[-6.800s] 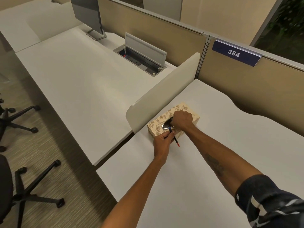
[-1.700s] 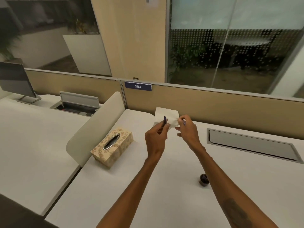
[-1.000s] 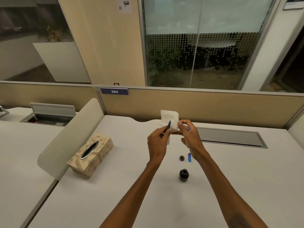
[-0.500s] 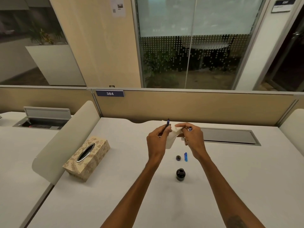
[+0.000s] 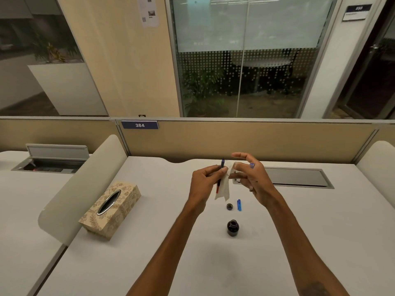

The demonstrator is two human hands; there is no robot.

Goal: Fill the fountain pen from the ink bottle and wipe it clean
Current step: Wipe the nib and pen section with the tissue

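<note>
My left hand (image 5: 204, 184) holds the thin fountain pen (image 5: 222, 163) upright above the desk, its dark blue tip pointing up and a red end below the fingers. A white tissue (image 5: 223, 190) hangs beside the pen, pinched between the left fingers and my right hand (image 5: 251, 178). The right thumb and forefinger grip the tissue's top while the other fingers spread; one fingertip has a blue stain. The open dark ink bottle (image 5: 232, 227) stands on the desk nearer to me. Its round cap (image 5: 229, 206) and a blue pen part (image 5: 239, 205) lie just behind it.
A floral tissue box (image 5: 111, 210) sits at the left by a curved white divider (image 5: 85, 182). A grey cable hatch (image 5: 299, 178) is set in the desk behind the hands. A beige partition (image 5: 245, 139) closes off the back of the white desk (image 5: 320, 231).
The view swung right from the tissue box to the desk centre. The tissue, held up flat earlier, now hangs down beside the pen. The right fingers have spread apart.
</note>
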